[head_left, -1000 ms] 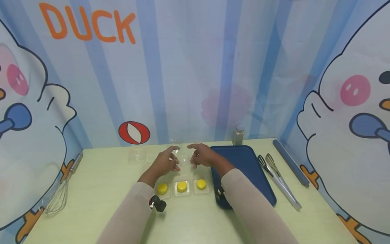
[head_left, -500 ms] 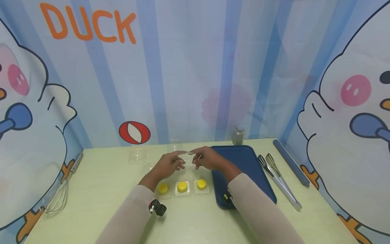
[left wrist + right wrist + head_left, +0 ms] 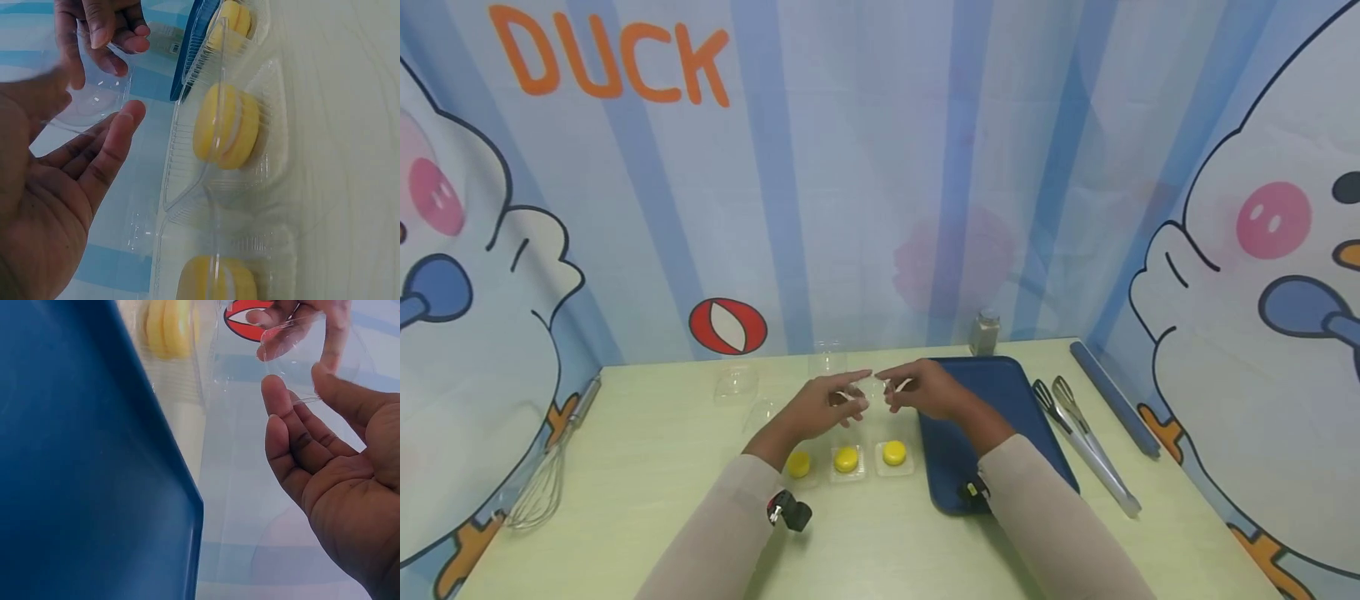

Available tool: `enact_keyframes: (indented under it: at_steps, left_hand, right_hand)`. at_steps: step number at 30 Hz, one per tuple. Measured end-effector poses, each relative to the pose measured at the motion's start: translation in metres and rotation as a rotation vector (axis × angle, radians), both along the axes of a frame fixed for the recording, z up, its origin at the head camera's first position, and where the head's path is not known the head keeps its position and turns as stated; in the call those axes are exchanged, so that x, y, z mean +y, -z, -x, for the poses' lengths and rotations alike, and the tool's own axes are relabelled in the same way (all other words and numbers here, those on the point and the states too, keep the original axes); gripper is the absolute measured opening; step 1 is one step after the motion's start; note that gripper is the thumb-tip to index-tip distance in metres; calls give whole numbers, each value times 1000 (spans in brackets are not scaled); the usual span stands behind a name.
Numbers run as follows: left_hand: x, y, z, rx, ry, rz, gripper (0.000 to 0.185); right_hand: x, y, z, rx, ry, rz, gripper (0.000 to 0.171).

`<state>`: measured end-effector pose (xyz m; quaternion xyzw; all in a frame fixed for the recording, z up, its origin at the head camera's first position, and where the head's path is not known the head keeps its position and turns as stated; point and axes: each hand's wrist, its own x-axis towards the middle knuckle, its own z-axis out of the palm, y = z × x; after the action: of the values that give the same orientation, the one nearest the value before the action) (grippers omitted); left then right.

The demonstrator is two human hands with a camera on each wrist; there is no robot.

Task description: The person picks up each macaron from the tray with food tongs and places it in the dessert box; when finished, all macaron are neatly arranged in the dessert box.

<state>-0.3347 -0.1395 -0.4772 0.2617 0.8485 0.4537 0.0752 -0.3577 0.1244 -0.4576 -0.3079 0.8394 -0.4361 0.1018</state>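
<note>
Between both hands is a clear plastic lid (image 3: 299, 370), raised above the table. My left hand (image 3: 817, 407) pinches one side of it, thumb opposite the fingers. On the other side my right hand (image 3: 927, 390) grips the edge between thumb and fingertips, seen best in the right wrist view. Nearer the body stand three clear plastic boxes in a row, each with a yellow macaron: the left one (image 3: 798, 464) partly behind my left forearm, the middle one (image 3: 846, 458) and the right one (image 3: 894, 453). In the left wrist view a macaron (image 3: 215, 128) shows a pale filling.
A blue tray (image 3: 1000, 425) lies right of the boxes, under my right forearm. Beyond it are tongs (image 3: 1093, 454), a grey-blue bar (image 3: 1115, 398) and a small jar (image 3: 985, 333). More clear plastic pieces (image 3: 735, 384) lie at the back. A whisk (image 3: 546, 479) rests at left.
Both hands have shifted right, the left one more. Their fingertips have drawn closer together, and the clear lid has moved right with them.
</note>
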Motion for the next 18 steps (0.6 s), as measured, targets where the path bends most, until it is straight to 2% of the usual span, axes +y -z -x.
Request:
enact_keyframes:
  at_steps: [2,6,11,18]
  left_hand:
    - [-1,0,-1,-5,31,-11,56]
    - [1,1,-3,-25,46,-11,54]
    - [3,3,-7,18,35,27,57]
    - [10,8,-14,71,75,43,60]
  right_hand:
    - [3,-1,-2,14,5,-26,46]
    - [10,0,-6,5,14,-60,53]
    - [17,0,-13,-65,-19,-28,61]
    - [26,3,-24,-115,-54,-10,68]
